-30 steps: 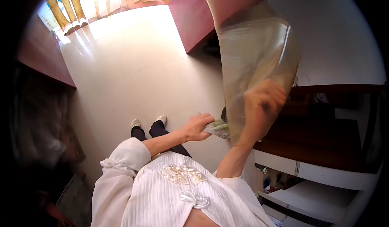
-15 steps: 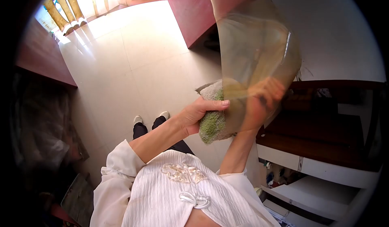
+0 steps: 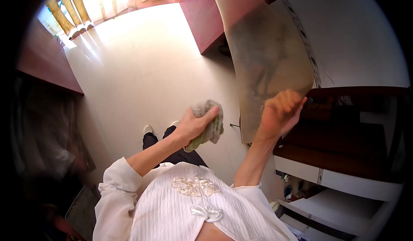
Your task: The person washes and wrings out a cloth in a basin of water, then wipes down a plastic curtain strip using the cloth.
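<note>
Head view | left hand (image 3: 191, 125) wraps bunched cloth (image 3: 213, 131), apart from translucent sheet (image 3: 271, 56) | right hand (image 3: 280, 114) by sheet's edge, grip unclear | likely wiping; another stroke needs cloth-to-sheet contact

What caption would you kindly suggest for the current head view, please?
A cloth in the left hand, the right hand partly behind a translucent sheet.

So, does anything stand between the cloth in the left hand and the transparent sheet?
No clear obstacle: the cloth and transparent sheet are separated by open space. Only a small dark rod shows at the sheet's edge; its depth is unclear.
</note>
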{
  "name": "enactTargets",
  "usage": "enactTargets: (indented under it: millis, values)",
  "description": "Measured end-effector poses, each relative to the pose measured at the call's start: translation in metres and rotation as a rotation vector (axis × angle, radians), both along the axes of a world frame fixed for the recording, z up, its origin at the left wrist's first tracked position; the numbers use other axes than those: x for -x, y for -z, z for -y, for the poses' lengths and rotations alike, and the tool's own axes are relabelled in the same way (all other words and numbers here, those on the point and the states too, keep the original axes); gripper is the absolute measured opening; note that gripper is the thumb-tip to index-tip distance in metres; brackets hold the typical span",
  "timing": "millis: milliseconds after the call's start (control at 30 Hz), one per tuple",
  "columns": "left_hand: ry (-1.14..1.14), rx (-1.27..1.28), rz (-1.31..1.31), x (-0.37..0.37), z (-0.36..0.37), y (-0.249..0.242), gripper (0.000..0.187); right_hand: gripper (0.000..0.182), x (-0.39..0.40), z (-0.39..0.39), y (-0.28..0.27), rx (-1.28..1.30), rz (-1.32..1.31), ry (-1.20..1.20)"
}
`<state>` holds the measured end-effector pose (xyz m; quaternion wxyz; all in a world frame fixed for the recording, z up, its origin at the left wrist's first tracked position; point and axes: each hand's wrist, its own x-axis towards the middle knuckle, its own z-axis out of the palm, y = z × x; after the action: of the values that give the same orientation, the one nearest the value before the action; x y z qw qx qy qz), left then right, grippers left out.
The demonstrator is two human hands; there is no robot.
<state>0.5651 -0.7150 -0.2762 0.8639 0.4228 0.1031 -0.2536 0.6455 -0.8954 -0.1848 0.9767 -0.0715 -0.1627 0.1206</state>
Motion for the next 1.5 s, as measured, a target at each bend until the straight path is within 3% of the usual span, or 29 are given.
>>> enactTargets:
  millis: [100, 167, 233, 267, 300, 333, 367, 433, 467, 533, 567, 633, 667, 700, 767, 800, 900, 933, 967, 1067, 1100, 1200, 1267, 1300, 1333, 1367, 1400, 1433, 1500]
  values:
    - [-0.296, 0.129, 0.011, 0.005, -0.016, -0.011, 0.031, 0.034, -0.001, 0.005, -0.002, -0.018, -0.008, 0.011]
    - [-0.273, 0.253, 0.289, 0.014, -0.011, -0.028, 0.032, 0.033, 0.000, 0.001, 0.002, -0.035, -0.038, -0.012]
    - [-0.279, -0.126, 0.764, 0.017, 0.009, -0.046, 0.039, 0.032, 0.001, -0.012, 0.007, -0.167, -0.180, -0.050]
    - [-0.399, -0.475, 1.138, 0.009, 0.028, -0.044, 0.042, 0.032, -0.002, -0.018, 0.015, -0.150, -0.073, -0.162]
    - [-0.430, -0.891, 1.247, -0.002, 0.035, -0.057, 0.044, 0.017, -0.007, -0.032, 0.020, -0.120, 0.093, -0.305]
    - [-0.590, -0.612, 1.150, -0.015, 0.039, -0.070, 0.046, 0.017, 0.002, -0.035, 0.017, -0.123, 0.108, -0.314]
    - [-0.600, -0.718, 1.133, -0.027, 0.039, -0.083, 0.038, 0.013, 0.022, -0.048, -0.005, 0.089, 0.139, -0.153]
    - [-0.631, -0.719, 1.075, -0.053, 0.030, -0.120, 0.030, 0.032, 0.032, -0.071, -0.032, 0.664, -0.151, 0.426]
    - [-0.590, -0.749, 1.080, -0.074, 0.023, -0.130, 0.029, 0.031, 0.030, -0.057, -0.014, 0.472, -0.060, 0.263]
    - [-0.569, -0.767, 1.026, -0.097, 0.019, -0.147, 0.029, 0.029, 0.032, -0.056, -0.004, 0.199, -0.157, 0.054]
    - [-0.576, -0.771, 1.029, -0.092, 0.021, -0.140, 0.029, 0.033, 0.027, -0.050, 0.005, 0.193, -0.011, 0.000]
    - [-0.570, -0.569, 1.145, -0.071, 0.034, -0.115, 0.034, 0.036, 0.023, -0.029, 0.016, 0.231, -0.012, 0.216]
    - [-0.646, -0.488, 1.171, -0.051, 0.037, -0.111, 0.039, 0.033, 0.024, -0.056, -0.019, 0.298, -0.367, 0.498]
    - [-0.518, -0.569, 1.160, -0.041, 0.039, -0.092, 0.050, 0.035, 0.025, -0.082, -0.053, 0.422, -0.752, 0.741]
    - [-0.457, -0.448, 1.135, -0.025, 0.041, -0.072, 0.046, 0.039, 0.011, -0.017, -0.003, -0.038, -0.128, -0.093]
    - [-0.424, -0.409, 1.140, -0.021, 0.046, -0.051, 0.045, 0.041, 0.009, -0.030, -0.011, -0.361, -0.157, -0.193]
    - [-0.282, -0.456, 0.918, -0.024, 0.054, 0.012, 0.035, 0.041, 0.015, -0.039, -0.026, -0.522, -0.229, -0.224]
    - [-0.189, -1.000, 1.026, -0.017, 0.061, 0.036, 0.032, 0.040, 0.018, -0.042, -0.035, -0.543, -0.215, -0.269]
    - [-0.194, -0.478, 0.532, -0.014, 0.057, 0.053, 0.033, 0.040, 0.020, -0.040, -0.042, -0.532, -0.212, -0.272]
    - [-0.613, -0.049, 0.197, -0.016, 0.041, 0.077, 0.034, 0.042, 0.020, -0.024, -0.050, -0.264, 0.010, -0.176]
    - [-0.660, 0.161, 0.038, -0.017, 0.025, 0.048, 0.029, 0.042, 0.020, -0.019, -0.048, -0.259, -0.002, -0.169]
    - [-0.615, 0.190, 0.239, -0.018, -0.006, -0.012, 0.028, 0.043, 0.018, -0.013, -0.041, -0.012, 0.096, -0.064]
    - [-0.503, 0.027, 0.558, -0.013, 0.002, -0.047, 0.038, 0.041, 0.017, -0.012, -0.036, 0.357, 0.242, 0.127]
    - [-0.454, -0.426, 0.988, -0.015, 0.006, -0.057, 0.040, 0.041, 0.020, -0.020, -0.039, 0.355, 0.248, 0.117]
    - [-0.370, -0.901, 1.387, -0.019, 0.011, -0.069, 0.043, 0.038, 0.026, -0.033, -0.042, 0.485, -0.056, 0.268]
    - [-0.292, -0.300, 1.155, -0.027, 0.022, -0.095, 0.041, 0.037, 0.031, -0.040, -0.044, 0.611, -0.363, 0.415]
    - [-0.593, -0.529, 1.372, -0.042, 0.034, -0.099, 0.038, 0.033, 0.037, -0.044, -0.045, 0.558, -0.298, 0.379]
    - [-0.711, -0.493, 1.315, -0.046, 0.035, -0.119, 0.032, 0.037, 0.044, -0.048, -0.046, 0.505, -0.234, 0.339]
    - [-0.692, -0.524, 1.155, -0.063, 0.030, -0.151, 0.026, 0.049, 0.047, -0.050, -0.038, 0.480, -0.099, 0.420]
